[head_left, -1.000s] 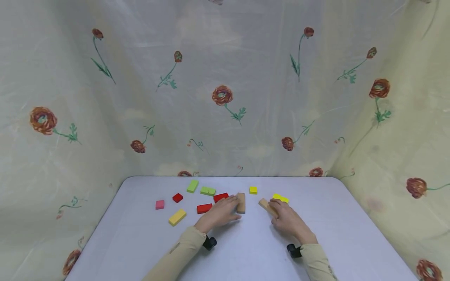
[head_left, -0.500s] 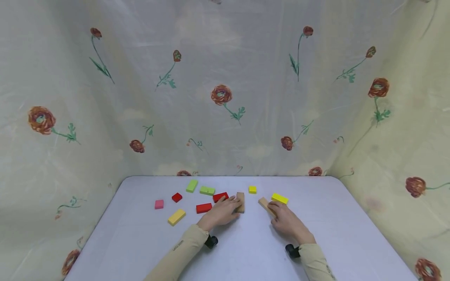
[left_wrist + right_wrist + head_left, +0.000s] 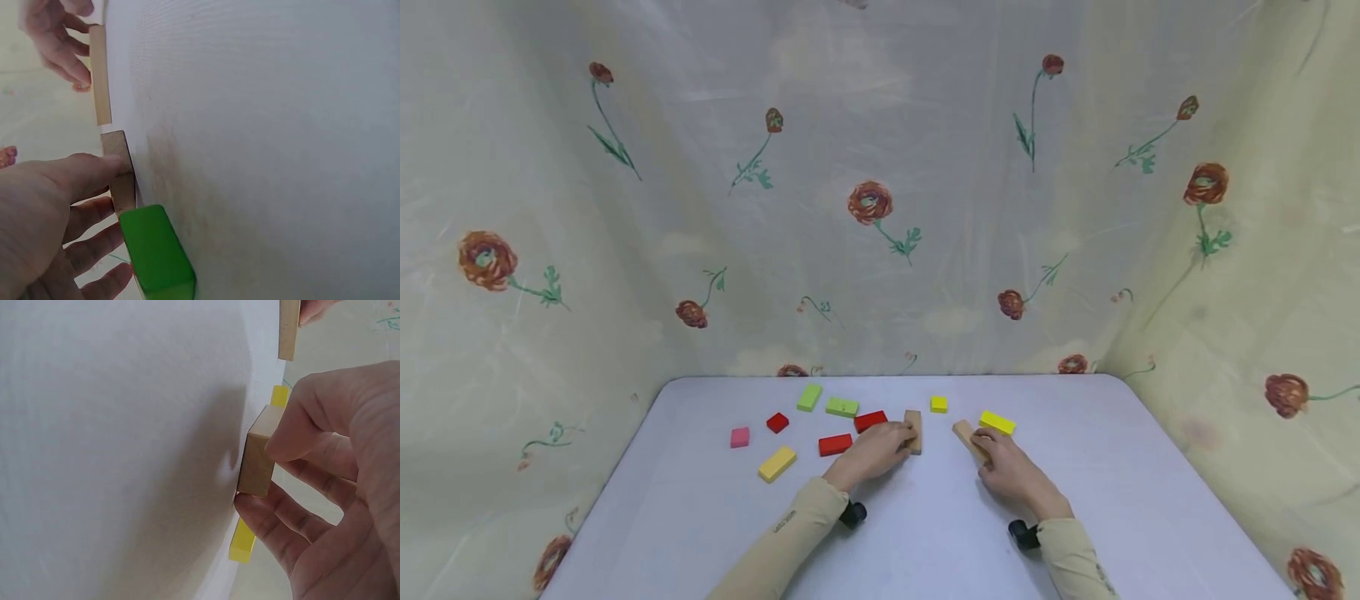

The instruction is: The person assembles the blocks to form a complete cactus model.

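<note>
My left hand (image 3: 872,452) holds a plain wooden block (image 3: 913,433) that lies lengthwise away from me on the table. The left wrist view has the thumb (image 3: 103,169) pressed on this block, with the other fingers behind it. Over to the right, my right hand (image 3: 1013,471) grips a second wooden block (image 3: 967,437), slanted with its far end to the left. Seen from the right wrist, thumb and fingers pinch that block (image 3: 256,464) at its near end. A yellow block (image 3: 997,422) lies just beyond the right fingers, and a red block (image 3: 870,420) beside the left ones.
Another red block (image 3: 835,445), a tan-yellow block (image 3: 777,464), a small red block (image 3: 777,422) and a pink block (image 3: 740,437) lie to the left. Two green blocks, one upright-lying (image 3: 808,397) and one crosswise (image 3: 842,407), and a small yellow block (image 3: 938,404) lie farther back.
My left hand's fingers have drawn in from a spread pose and closed around the left wooden block. The right hand keeps its grip, nearly still.
</note>
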